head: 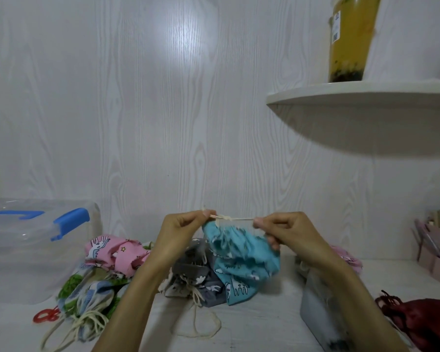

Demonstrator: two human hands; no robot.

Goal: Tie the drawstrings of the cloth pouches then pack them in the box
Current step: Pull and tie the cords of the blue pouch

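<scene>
A turquoise cloth pouch (pixel 239 252) with white animal prints hangs in the air between my hands. My left hand (pixel 186 224) pinches one end of its cream drawstring (pixel 233 219), and my right hand (pixel 277 228) pinches the other end, so the cord is stretched taut between them with a knot near my left fingers. Under the pouch lie a grey pouch (pixel 196 280), a pink pouch (pixel 112 252) and a green and blue pouch (pixel 92 298) with loose cords. The clear plastic box (pixel 23 250) with blue latches stands at the left with its lid on.
A white shelf (pixel 366 97) juts out at upper right with a yellow drink cup (pixel 351 39) on it. A dark red pouch (pixel 422 321) lies at the right. A grey object (pixel 318 308) sits under my right forearm. A pink holder (pixel 437 250) stands far right. A red ring-shaped item (pixel 46 315) lies front left.
</scene>
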